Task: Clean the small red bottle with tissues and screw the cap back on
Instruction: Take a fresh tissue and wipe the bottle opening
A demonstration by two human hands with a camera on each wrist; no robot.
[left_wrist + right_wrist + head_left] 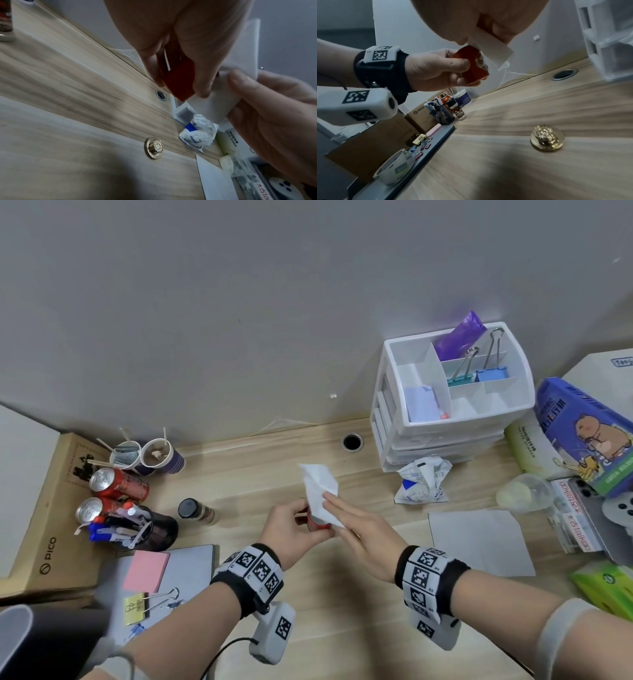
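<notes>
Bottle (317, 523), small and red, is being gripped in the left hand (291, 530), held up above the tabletop (257, 474). The right hand (363, 529) is pinching a white tissue (320, 491) and pressing it against the bottle's side. A gold cap (547, 138) is lying on the tabletop below.

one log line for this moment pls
step: wiping | left hand: grips red bottle | right hand: holds tissue against bottle | gold cap: on desk

Above the desk (260, 474), the left hand (291, 529) holds the small bottle (313, 523); the right hand (359, 529) holds a tissue (318, 484) against it. The cap (153, 148) lies on the desk below them.
</notes>
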